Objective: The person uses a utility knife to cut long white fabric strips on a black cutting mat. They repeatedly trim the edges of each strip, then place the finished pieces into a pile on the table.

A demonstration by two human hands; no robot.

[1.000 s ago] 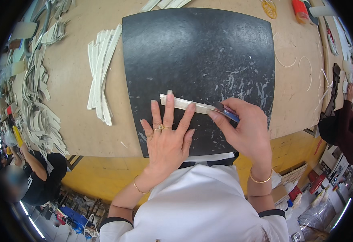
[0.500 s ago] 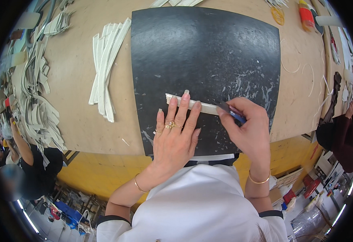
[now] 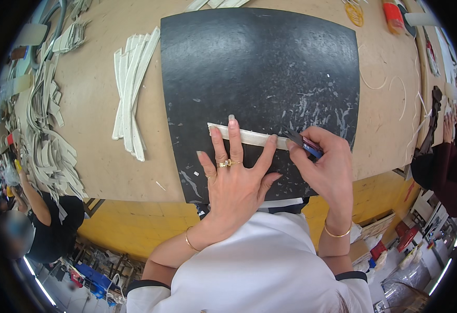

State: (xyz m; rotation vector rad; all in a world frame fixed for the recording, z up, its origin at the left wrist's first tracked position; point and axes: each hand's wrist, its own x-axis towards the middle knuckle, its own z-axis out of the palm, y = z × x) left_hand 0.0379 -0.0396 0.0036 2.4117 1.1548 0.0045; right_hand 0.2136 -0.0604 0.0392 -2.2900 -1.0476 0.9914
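A narrow off-white strip (image 3: 252, 137) lies crosswise on a black cutting mat (image 3: 228, 68). My left hand (image 3: 236, 190) rests with its fingers spread, several fingertips pressing on the strip. Closed around small thread snips (image 3: 311, 147) with dark blades and a blue and red handle, my right hand (image 3: 328, 164) is at the strip's right end. The snips' blades point up and left, just over that end. My right thumb touches the strip or sits right beside it; I cannot tell which.
Left of the mat lies a stack of similar strips (image 3: 134, 94). A heap of pale offcuts (image 3: 51, 141) fills the table's left side. A red bottle (image 3: 394, 18) stands at the far right, near a yellow coil (image 3: 353, 14). Other people are at both sides.
My left fingers have spread wider, and the hand has shifted slightly right along the strip. The snips' blades appear more parted. The mat sits slightly further left in view.
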